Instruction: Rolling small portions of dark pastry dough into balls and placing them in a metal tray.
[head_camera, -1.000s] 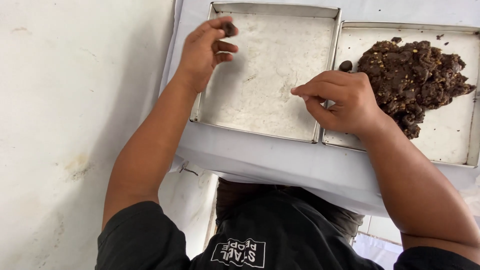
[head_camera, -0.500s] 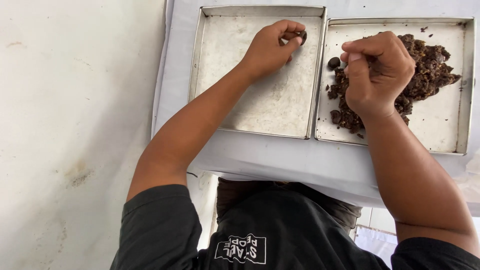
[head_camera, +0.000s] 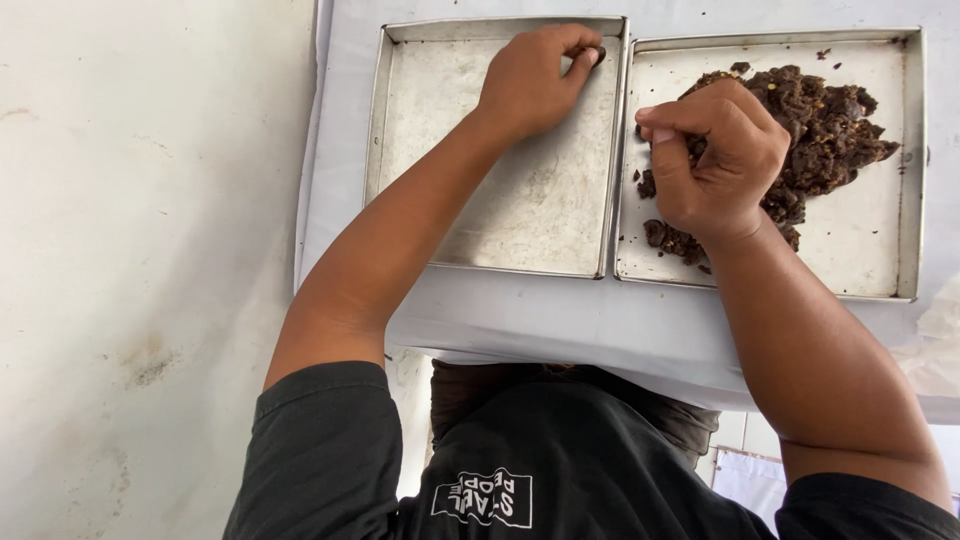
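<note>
Two square metal trays lie side by side on a white-covered table. My left hand (head_camera: 535, 80) rests at the far right corner of the left tray (head_camera: 480, 230), fingertips pinched on a small dark lump (head_camera: 598, 54). The right tray (head_camera: 870, 250) carries a heap of dark brown sticky mixture (head_camera: 830, 130). My right hand (head_camera: 715, 165) is curled over the heap's near left side, fingers closed into the mixture; what it holds is hidden.
The white table cover (head_camera: 600, 330) hangs over the near edge. A pale wall or floor (head_camera: 150, 250) fills the left side. My dark shirt (head_camera: 520, 470) is at the bottom. Loose crumbs lie in the right tray.
My left hand has carried the small lump from the left tray's far left corner across to its far right corner. My right hand has moved from the tray divider onto the heap.
</note>
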